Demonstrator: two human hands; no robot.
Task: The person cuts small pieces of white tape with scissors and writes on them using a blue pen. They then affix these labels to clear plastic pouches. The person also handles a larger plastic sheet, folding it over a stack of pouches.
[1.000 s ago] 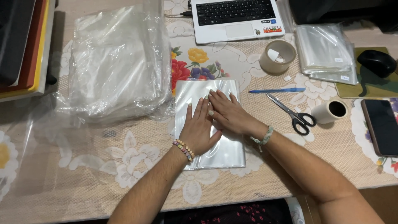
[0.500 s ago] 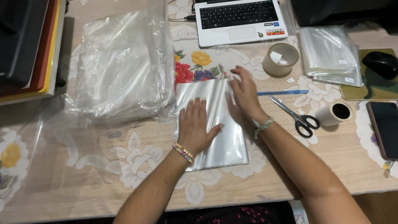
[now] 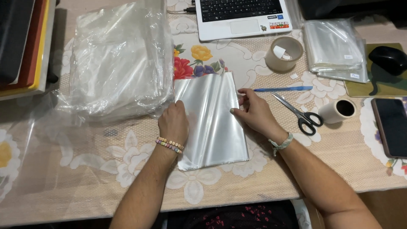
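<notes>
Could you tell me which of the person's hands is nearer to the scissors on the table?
Right. The right hand rests at the right edge of the clear plastic sleeve, just left of the scissors. The left hand is at the sleeve's far left edge.

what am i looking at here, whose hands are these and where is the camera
No machine here: the picture comes from a camera worn on a person's head, looking down at their own two bare hands over a table with a flowered cloth. The left hand rests on the left edge of a clear plastic sleeve lying flat; the right hand touches its right edge. Neither hand lifts it. To the left sits a crumpled pile of clear plastic. To the right lie a blue pen, scissors, a roll of tape, a small white roll, a stack of clear bags, a mouse and a phone. A laptop sits at the top.
</notes>
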